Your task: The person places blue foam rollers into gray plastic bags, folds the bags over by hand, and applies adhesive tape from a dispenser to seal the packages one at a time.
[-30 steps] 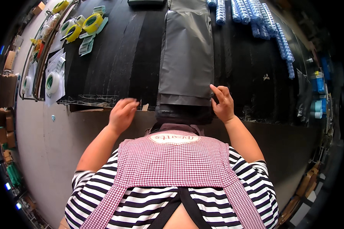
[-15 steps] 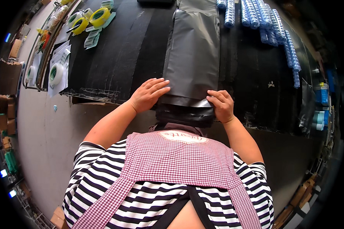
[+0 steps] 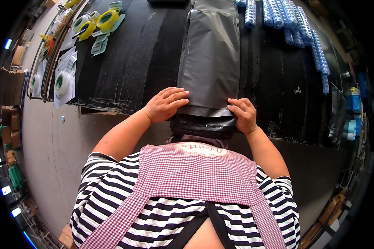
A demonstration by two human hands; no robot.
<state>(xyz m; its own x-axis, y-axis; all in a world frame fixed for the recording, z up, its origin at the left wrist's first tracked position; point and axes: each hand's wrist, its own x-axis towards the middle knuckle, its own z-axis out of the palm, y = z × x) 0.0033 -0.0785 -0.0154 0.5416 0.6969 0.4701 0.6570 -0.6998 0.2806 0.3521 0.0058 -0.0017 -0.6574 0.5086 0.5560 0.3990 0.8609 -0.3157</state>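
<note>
Left hand (image 3: pixel 165 104), palm down, fingers extended and close together, the fingertips resting on the left edge of a long, flat, dark grey plastic sheet (image 3: pixel 211 62). Right hand (image 3: pixel 244 114), fingers bent, fingertips on the sheet's opposite edge near its lower corner; its thumb is hidden, and whether it pinches the film cannot be told. The sheet lies between the two hands, its near end just on the person's side of the fingertips, its length running straight away beyond them. Below this end, between the wrists, a glossy black plastic bundle (image 3: pixel 202 126) protrudes toward the person's red-and-white checked cloth apron (image 3: pixel 195 176).

Outward from the hands extends a broad black tabletop (image 3: pixel 124 62) with a scuffed near edge. Well to the left of the left hand, a white tape roll with a green core (image 3: pixel 62 83) rests on white paper sheets (image 3: pixel 72 68); farther beyond are two yellow tape rolls (image 3: pixel 108 20). Beyond and to the right of the right hand lie slender blue-and-white patterned rolls (image 3: pixel 293 20).
</note>
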